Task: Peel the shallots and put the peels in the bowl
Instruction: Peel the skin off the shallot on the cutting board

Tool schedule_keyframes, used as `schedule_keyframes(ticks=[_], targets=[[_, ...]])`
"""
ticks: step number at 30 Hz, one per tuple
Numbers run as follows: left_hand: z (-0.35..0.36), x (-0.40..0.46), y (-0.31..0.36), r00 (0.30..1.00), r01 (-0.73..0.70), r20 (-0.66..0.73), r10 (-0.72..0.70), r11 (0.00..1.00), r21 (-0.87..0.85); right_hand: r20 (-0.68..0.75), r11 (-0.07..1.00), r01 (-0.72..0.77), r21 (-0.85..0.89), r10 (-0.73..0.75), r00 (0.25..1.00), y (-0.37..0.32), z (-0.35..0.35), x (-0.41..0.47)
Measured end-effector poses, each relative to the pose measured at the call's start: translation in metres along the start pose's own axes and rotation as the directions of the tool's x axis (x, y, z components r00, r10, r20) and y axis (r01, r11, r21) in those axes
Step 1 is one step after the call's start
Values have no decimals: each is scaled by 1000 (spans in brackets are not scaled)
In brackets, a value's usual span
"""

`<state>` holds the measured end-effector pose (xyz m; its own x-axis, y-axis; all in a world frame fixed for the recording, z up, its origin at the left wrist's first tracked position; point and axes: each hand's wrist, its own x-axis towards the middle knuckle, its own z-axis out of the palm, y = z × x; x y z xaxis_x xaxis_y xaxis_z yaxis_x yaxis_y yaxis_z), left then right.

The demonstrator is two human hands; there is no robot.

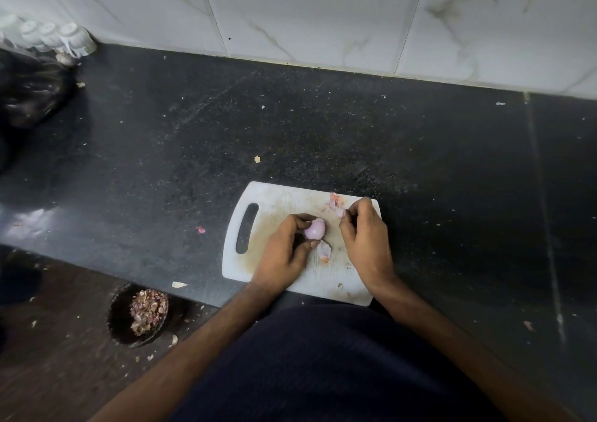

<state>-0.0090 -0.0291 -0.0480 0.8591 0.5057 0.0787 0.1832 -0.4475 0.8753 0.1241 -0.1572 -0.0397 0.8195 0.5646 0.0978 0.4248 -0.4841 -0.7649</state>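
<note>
Against the marble-tiled wall, the dark desk [323,124] is carrying a white cutting board [271,202], where your left hand [284,250] is gripping a nearly bare shallot [315,229] with curled fingers. Your right hand [363,227] is pinching a peel [339,211]. Next, you're likely carrying peels to the bowl [119,318] at eight o'clock.

We see a white plastic cutting board [277,202], matt and scuffed with stains, on a dark speckled stone counter [323,130] with a dull sheen. The peeled shallot [315,229] looks smooth and glossy; the peels [324,251] look papery. The wall tiles [323,11] are glossy marble-patterned.
</note>
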Motion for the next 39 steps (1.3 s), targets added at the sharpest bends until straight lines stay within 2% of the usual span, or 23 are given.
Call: schedule_keyframes(ticks=[2, 5, 7, 9, 13, 18, 25, 30, 35, 39], targets=[[-2, 0, 1, 999, 14, -38, -15, 999, -30, 2, 1000, 18, 5, -18, 1000, -1, 0, 1], [-2, 1, 2, 1000, 3, -29, -4, 1000, -28, 133, 979, 181, -98, -167, 977, -2, 2, -4], [-3, 3, 2, 999, -38, -15, 38, 999, 6, 184, 969, 224, -103, -203, 962, -1, 2, -6], [-4, 4, 2, 996, -87, -5, 88, 995, 43, 176, 977, 206, -50, -195, 965, -1, 0, -6], [-4, 4, 3, 997, -73, -16, 74, 997, 37, 194, 983, 185, 7, -182, 964, -1, 0, -4], [-4, 2, 3, 994, -113, -6, 113, 993, 32, 204, 976, 125, 178, -161, 966, 6, -2, 1], [-3, 0, 3, 997, -75, 6, 75, 997, -10, 247, 960, 71, 269, -140, 959, 7, -6, 3], [-3, 0, 2, 998, -66, 13, 66, 998, -20, 258, 959, 51, 278, -125, 958, 8, -6, 5], [-3, 0, 3, 996, -92, -21, 91, 995, -26, 193, 985, 79, 154, -108, 975, 7, 1, 3], [-2, -1, 4, 993, -119, 14, 119, 993, 3, 182, 971, 103, 216, -144, 973, 5, -4, 1]])
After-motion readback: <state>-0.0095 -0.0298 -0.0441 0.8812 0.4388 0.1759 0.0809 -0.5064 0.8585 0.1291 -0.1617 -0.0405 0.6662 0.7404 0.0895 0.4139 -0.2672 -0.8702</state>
